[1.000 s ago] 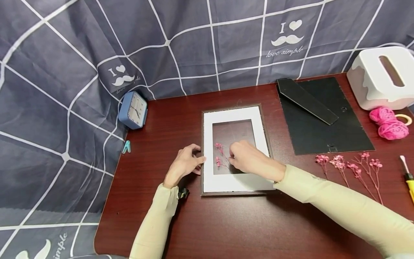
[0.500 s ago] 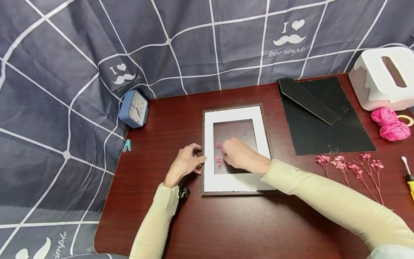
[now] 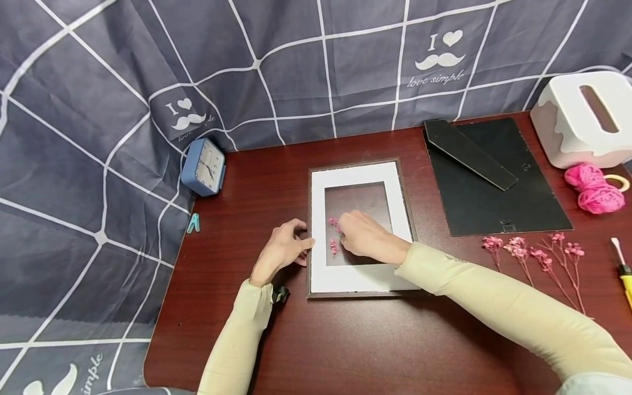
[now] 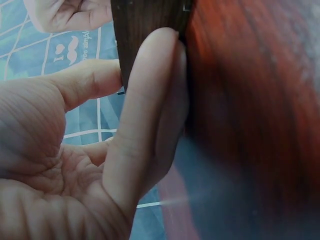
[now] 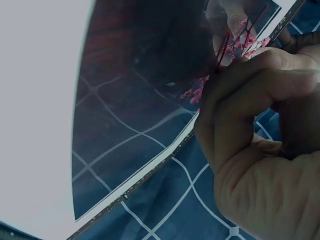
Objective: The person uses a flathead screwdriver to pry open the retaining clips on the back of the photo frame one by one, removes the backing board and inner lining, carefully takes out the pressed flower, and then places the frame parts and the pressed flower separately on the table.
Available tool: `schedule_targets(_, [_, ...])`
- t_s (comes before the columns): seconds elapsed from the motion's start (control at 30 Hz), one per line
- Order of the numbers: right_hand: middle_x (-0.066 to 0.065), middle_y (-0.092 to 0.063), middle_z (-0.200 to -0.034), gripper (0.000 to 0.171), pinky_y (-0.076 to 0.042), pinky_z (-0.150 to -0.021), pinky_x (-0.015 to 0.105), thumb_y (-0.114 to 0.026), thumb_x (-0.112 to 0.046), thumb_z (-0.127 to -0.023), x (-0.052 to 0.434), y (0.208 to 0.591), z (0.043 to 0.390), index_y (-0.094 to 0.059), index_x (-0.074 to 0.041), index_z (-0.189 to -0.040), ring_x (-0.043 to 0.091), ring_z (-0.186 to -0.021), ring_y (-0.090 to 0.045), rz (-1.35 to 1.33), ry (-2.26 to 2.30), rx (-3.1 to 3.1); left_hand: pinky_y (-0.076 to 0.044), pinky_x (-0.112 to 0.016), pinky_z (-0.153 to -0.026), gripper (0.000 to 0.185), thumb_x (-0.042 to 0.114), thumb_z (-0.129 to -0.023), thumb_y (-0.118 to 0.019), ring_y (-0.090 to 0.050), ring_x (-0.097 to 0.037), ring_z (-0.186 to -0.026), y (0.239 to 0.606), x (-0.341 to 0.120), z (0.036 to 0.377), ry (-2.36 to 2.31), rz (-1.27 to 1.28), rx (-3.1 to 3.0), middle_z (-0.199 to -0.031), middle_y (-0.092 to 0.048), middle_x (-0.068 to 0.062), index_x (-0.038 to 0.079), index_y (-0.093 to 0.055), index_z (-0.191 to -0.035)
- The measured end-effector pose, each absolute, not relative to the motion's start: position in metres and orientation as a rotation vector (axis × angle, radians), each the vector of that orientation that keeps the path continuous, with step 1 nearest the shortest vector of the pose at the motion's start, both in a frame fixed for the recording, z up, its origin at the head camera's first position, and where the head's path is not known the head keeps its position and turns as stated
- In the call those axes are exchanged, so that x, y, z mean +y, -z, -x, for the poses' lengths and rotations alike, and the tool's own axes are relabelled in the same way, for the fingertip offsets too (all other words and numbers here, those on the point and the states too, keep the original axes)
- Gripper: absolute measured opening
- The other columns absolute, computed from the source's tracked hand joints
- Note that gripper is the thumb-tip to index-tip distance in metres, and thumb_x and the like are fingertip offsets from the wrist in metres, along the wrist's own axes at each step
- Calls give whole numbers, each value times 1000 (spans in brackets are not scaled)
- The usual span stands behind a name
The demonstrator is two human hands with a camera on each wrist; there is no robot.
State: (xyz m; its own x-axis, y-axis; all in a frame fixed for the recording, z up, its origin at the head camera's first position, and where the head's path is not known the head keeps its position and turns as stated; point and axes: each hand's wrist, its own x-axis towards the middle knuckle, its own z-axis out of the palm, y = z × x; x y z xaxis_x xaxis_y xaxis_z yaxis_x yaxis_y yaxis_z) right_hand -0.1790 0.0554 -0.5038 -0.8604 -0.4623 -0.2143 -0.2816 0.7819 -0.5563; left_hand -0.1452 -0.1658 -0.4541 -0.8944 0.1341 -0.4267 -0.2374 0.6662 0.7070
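A picture frame [image 3: 362,294] with a white mat [image 3: 365,278] lies flat on the table, glass showing in the mat's opening. My left hand [image 3: 282,248] grips its left edge, thumb over the mat and fingers against the outer side. In the left wrist view the thumb and fingers straddle the brown frame edge [image 4: 150,20]. Over the glass, my right hand [image 3: 367,237] curls its fingers and pinches a small sprig of pink dried flowers [image 3: 333,246]. Thin red stems and pink blossoms [image 5: 250,42] show past the curled fingers in the right wrist view; the fingertips are partly hidden.
Several more pink flower sprigs [image 3: 517,248] lie to the right, below a black backing board [image 3: 503,203] with its stand. Beyond are a white tissue box [image 3: 568,123], pink yarn [image 3: 599,197] and a yellow-handled screwdriver [image 3: 626,280]. A blue clock [image 3: 203,167] and teal clip [image 3: 193,223] sit left.
My right hand has shifted slightly left over the glass, closer to the pink blossoms, and covers more of the stems. The left hand stays on the frame's edge.
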Motion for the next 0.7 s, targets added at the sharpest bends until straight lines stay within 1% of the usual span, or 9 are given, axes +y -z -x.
schedule_targets(0.07, [-8, -30, -59, 45, -31, -44, 23, -65, 4, -88, 55, 503, 179, -40, -22, -61, 8, -54, -32, 548, 735, 2629, -67, -34, -63, 49, 14, -103, -74, -76, -15, -58, 455, -166, 145, -1131, 81, 2430, -88, -78, -13, 3, -58, -148])
schedule_targets(0.1, [-8, -31, -59, 45, -32, -44, 23, -65, 3, -88, 54, 513, 183, -41, -23, -60, 8, -54, -33, 541, 723, 2631, -68, -34, -63, 49, 15, -103, -74, -76, -16, -58, 455, -166, 145, -1133, 84, 2427, -88, -77, -13, 3, -58, -148])
schedule_targets(0.23, [-7, -30, -61, 49, -34, -46, 25, -67, 3, -89, 55, 508, 180, -38, -24, -61, 9, -55, -33, 554, 753, 2632, -68, -35, -62, 50, 15, -103, -75, -75, -16, -59, 456, -166, 145, -1147, 93, 2417, -90, -77, -13, 4, -58, -149])
schedule_targets(0.33, [-7, -28, -59, 53, -31, -46, 25, -68, 5, -91, 56, 493, 174, -36, -23, -60, 9, -54, -30, 560, 813, 2605, -68, -35, -62, 50, 14, -103, -75, -75, -15, -58, 456, -166, 145, -1158, 91, 2415, -90, -78, -14, 3, -58, -149])
schedule_targets(0.4, [-6, -28, -58, 53, -29, -46, 24, -68, 5, -93, 58, 475, 168, -36, -21, -60, 9, -54, -28, 535, 834, 2566, -68, -35, -62, 50, 13, -103, -74, -75, -15, -58, 456, -167, 145, -1168, 84, 2415, -91, -78, -14, 3, -58, -148])
schedule_targets(0.53, [-9, -28, -55, 50, -26, -42, 22, -64, 2, -94, 68, 465, 161, -38, -21, -59, 6, -49, -27, 541, 857, 2578, -68, -35, -62, 50, 12, -102, -74, -74, -15, -58, 458, -167, 145, -1185, 82, 2412, -92, -76, -13, 2, -58, -148])
schedule_targets(0.57, [-9, -29, -56, 50, -26, -43, 22, -64, 0, -96, 70, 455, 157, -39, -21, -59, 6, -50, -29, 531, 858, 2575, -68, -34, -62, 50, 12, -102, -74, -74, -15, -59, 459, -167, 145, -1188, 83, 2410, -92, -76, -13, 2, -58, -148])
schedule_targets(0.67, [-9, -29, -56, 49, -26, -45, 21, -64, -1, -96, 80, 441, 147, -38, -21, -59, 6, -51, -29, 534, 877, 2616, -68, -34, -62, 50, 12, -102, -74, -74, -15, -59, 459, -167, 145, -1198, 90, 2400, -93, -75, -13, 3, -58, -149])
schedule_targets(0.7, [-9, -30, -57, 49, -27, -47, 21, -64, -2, -97, 83, 429, 141, -39, -19, -59, 6, -52, -30, 511, 875, 2620, -68, -34, -62, 50, 11, -102, -74, -74, -15, -60, 459, -167, 145, -1203, 90, 2397, -94, -74, -13, 2, -58, -149])
